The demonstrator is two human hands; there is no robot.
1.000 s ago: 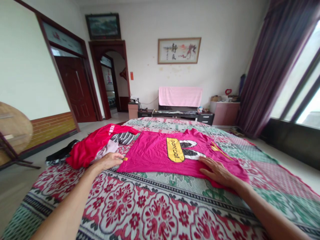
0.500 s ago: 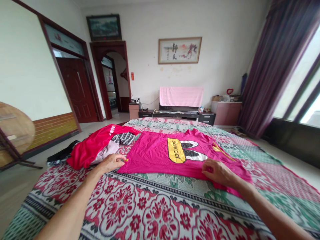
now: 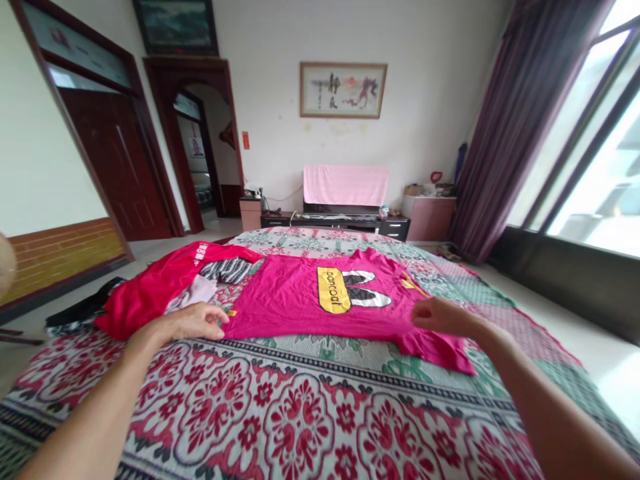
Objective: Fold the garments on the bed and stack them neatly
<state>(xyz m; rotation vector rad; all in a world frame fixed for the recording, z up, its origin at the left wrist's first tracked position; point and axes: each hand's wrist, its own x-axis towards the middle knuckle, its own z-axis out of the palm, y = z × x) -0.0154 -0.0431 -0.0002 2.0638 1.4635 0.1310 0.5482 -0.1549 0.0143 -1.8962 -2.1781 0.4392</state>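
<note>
A magenta T-shirt (image 3: 290,293) lies spread out sideways on the patterned bedspread, its hem to the left and its neck to the right. A yellow patch with lettering and two black-and-white eye shapes decorate its front. At the near hem corner, beside a small yellow tag (image 3: 232,313), my left hand (image 3: 195,321) has its thumb and fingers bent together on the cloth edge. My right hand (image 3: 445,316) is closed at the shoulder end, its curled fingertips at the shirt's fabric. The near sleeve (image 3: 450,353) drapes below that hand.
Left of the shirt is a heap of clothes with a red garment (image 3: 150,287), a striped piece (image 3: 227,270) and a black one (image 3: 83,303). The floral bedspread (image 3: 295,407) covers the surface. Beyond stand a low cabinet (image 3: 397,229) and a pink cloth (image 3: 345,185).
The view has turned slightly right, so the room has shifted left. My right hand has moved toward the shirt's shoulder end, and the near sleeve shows more. My left hand stays by the hem corner.
</note>
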